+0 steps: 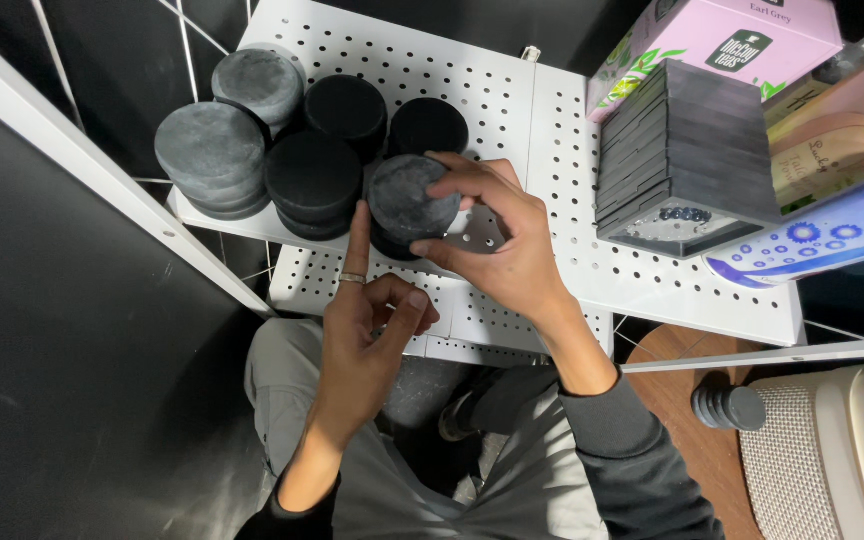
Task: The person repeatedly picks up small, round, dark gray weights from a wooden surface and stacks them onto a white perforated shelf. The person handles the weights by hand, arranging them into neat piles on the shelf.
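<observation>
Left hand point(367, 325) beside gripped puck stack point(407, 205), more stacks point(282, 130) behind.

A white perforated metal shelf point(552, 120) carries everything here. On its left part stand several stacks of round discs: two grey stacks point(214, 150) and black stacks point(314, 180) just beside them. On its right part rests a dark stack of square tiles point(687, 140), with a pink box point(722, 35) behind it.

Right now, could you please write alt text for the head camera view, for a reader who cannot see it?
Seen from above, a person's right hand grips a stack of dark round discs on a white perforated shelf, while the left hand touches its side with one raised finger. More disc stacks stand behind, and a pile of dark square tiles and boxes sit to the right.
</observation>
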